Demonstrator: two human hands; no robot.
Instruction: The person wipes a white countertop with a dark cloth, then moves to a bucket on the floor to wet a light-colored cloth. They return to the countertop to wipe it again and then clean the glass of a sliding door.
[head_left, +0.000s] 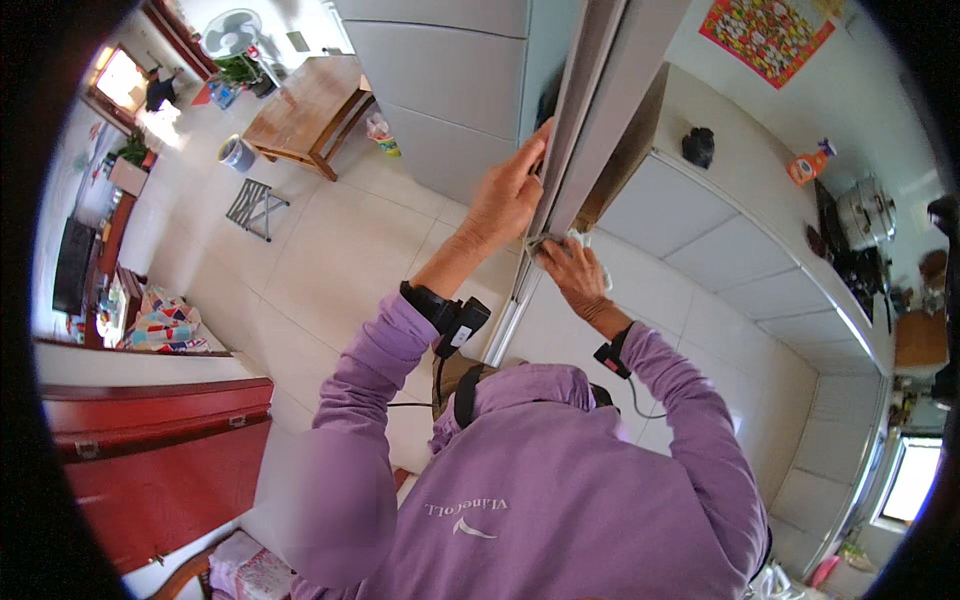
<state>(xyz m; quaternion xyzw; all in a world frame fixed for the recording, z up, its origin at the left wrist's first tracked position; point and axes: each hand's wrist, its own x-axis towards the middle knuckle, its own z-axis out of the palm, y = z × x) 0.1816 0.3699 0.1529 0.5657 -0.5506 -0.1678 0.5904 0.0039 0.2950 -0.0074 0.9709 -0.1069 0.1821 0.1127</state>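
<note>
A metal sliding-door frame (574, 127) runs from the top of the view down towards the floor track (504, 330). My left hand (511, 196) grips the frame's left edge, its index finger stretched along it and the other fingers curled, partly hidden. Lower down, on the right side, my right hand (576, 276) presses a crumpled pale cloth (600, 270) against the foot of the frame. Part of the cloth is covered by the fingers. Both wrists wear black straps with small devices and cables.
To the right, a kitchen counter (742, 180) carries a black bag (699, 147), an orange spray bottle (810, 163) and a steel pot (866, 214). A grey cabinet (450, 82) stands left of the frame. Further left are a wooden table (304, 105), folding stool (255, 206), bucket (237, 154) and red door (165, 480).
</note>
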